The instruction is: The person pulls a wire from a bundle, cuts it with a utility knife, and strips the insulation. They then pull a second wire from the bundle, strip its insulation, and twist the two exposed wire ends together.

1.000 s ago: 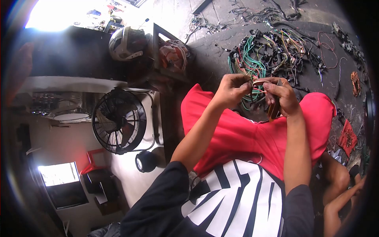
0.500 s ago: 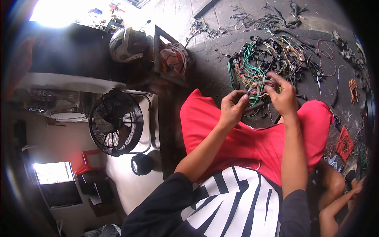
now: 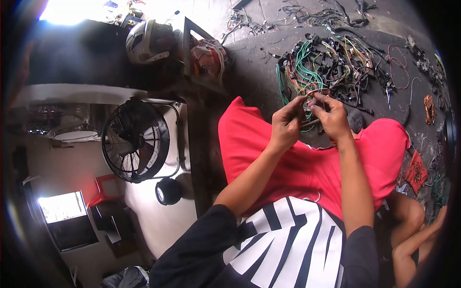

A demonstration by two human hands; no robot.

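Pinching one thin wire above a floor pile of harness

Two hands in view, both the wearer's. Left hand (image 3: 287, 126) and right hand (image 3: 330, 115) meet fingertip to fingertip, each closed in a pinch on the same thin wire (image 3: 311, 92), which arcs between them just on the near side of the wire pile (image 3: 336, 62). The wire's colour is hard to call; it looks pale or reddish.

One big tangle makes up the pile: green, yellow, red and black leads with dark connectors, too knotted to count. Smaller loose strands lie beyond the pile and to its right. One red rag (image 3: 416, 172) lies well right of the pile, near the frame edge.

The surface is a dark, dusty floor (image 3: 254, 72). Left of the pile sit one white helmet (image 3: 146, 42), one black fan (image 3: 135, 141) and, below the fan, one small round black speaker (image 3: 168, 191). A white wall runs behind the fan.

Red shorts (image 3: 297, 163) fill the space under the hands. The picture is fisheye-warped and turned; the top left is blown out by glare, the edges fall to black, and the wire ends vanish behind the fingers.
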